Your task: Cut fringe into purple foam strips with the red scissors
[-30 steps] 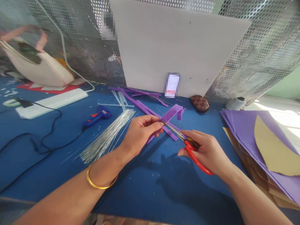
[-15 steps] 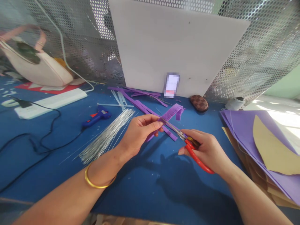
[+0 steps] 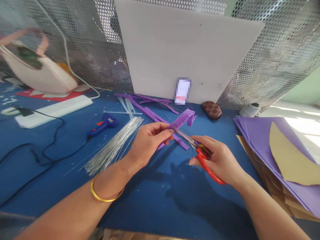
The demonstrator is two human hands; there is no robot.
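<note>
Camera view: my left hand [image 3: 151, 141] has thumb and index finger together, clamped on a purple fringed strip [image 3: 184, 119]. Strip is at center, above the blue table [image 3: 155, 206]; its far part arches up and right, end folded down. My right hand [image 3: 220, 158] is closed around the red handles of the scissors [image 3: 206, 165], thumb on the near side. Blades point up-left, tips at the strip right by the left fingertips. Can't tell if the blades are fully closed. Under and behind the work: loose purple strips [image 3: 150, 114] crossing on the table. Left of those, clear glue sticks [image 3: 128, 106], then a bundle of thin wires [image 3: 113, 145] running diagonally beside the left forearm. Blue glue gun [image 3: 103, 125] sits left of the wires, black cord trailing left. White power strip [image 3: 53, 111] further left, near the pale handbag [image 3: 50, 75]. Back: phone [image 3: 183, 90] upright against the white board [image 3: 190, 50], checkered pouch [image 3: 212, 110] to its right. Purple sheets [image 3: 255, 131] over brown ones at far right, tan piece [image 3: 291, 160] on top.
</note>
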